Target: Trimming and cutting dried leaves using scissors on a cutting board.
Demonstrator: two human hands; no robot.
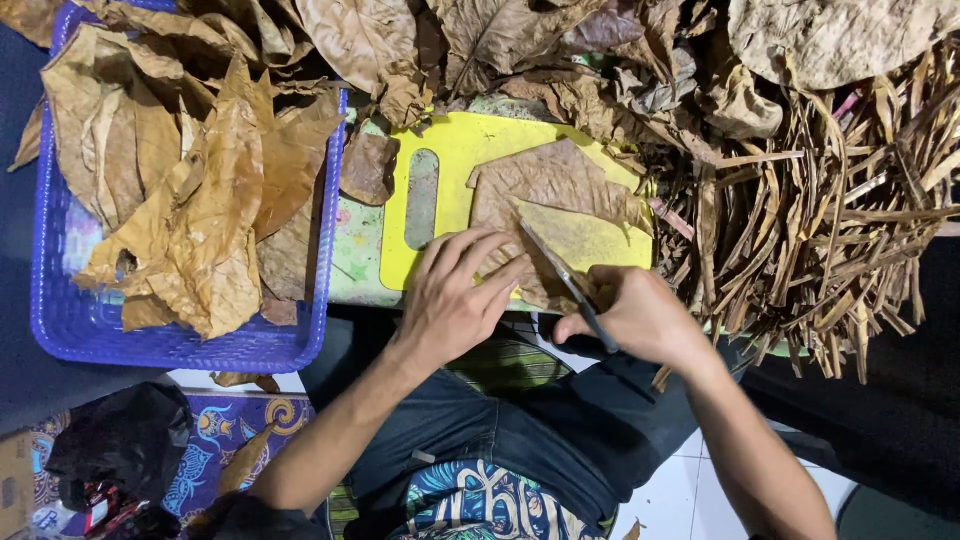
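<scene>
In the head view, a dried brown leaf (545, 190) is pressed flat on the yellow cutting board (470, 145) at frame centre by the left hand (455, 290), fingers spread. A knife (565, 280) is gripped in the right hand (635, 315), blade on the leaf. A blue basket (60, 310) of leaves is seen at left.

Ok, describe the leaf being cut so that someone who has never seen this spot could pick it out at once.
Find the yellow cutting board in the middle, between the blue basket of leaves and the heap of brown strips. The cut leaf lies flat on it, pinned by the left hand, with the knife in the right hand across it. Unlike its crumpled neighbours, it has straight trimmed edges.
</scene>
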